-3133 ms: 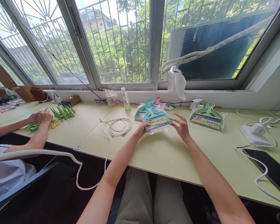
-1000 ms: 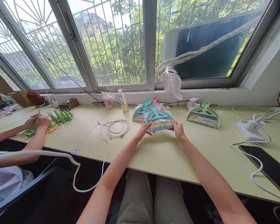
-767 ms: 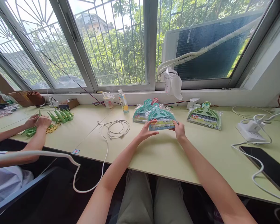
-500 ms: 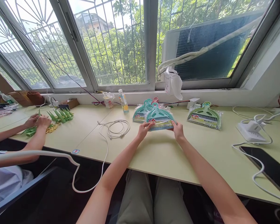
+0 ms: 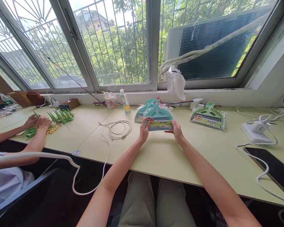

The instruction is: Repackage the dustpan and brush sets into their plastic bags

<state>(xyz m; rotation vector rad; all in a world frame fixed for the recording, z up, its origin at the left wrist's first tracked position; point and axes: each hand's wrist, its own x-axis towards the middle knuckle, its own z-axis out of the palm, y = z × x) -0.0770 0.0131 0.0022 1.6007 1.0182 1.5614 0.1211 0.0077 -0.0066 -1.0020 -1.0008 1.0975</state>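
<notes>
A teal mini dustpan-and-brush set (image 5: 159, 117) in a clear plastic bag stands tilted up on the pale green table (image 5: 170, 154). My left hand (image 5: 144, 130) grips its lower left corner and my right hand (image 5: 176, 131) holds its lower right corner. Right behind it lies a small pile of similar teal and pink bagged sets (image 5: 142, 112). A green bagged set (image 5: 208, 116) lies apart to the right.
A coiled white cable (image 5: 117, 128) lies to the left, with a drink bottle (image 5: 125, 101) by the sill. A white power strip (image 5: 255, 132) and a dark tablet (image 5: 272, 169) sit at right. Another person's hands (image 5: 38, 121) work on green pieces at far left.
Both hands have taken hold of the teal set by its lower corners and tipped it up to face me; it has shifted slightly left, in front of the pile.
</notes>
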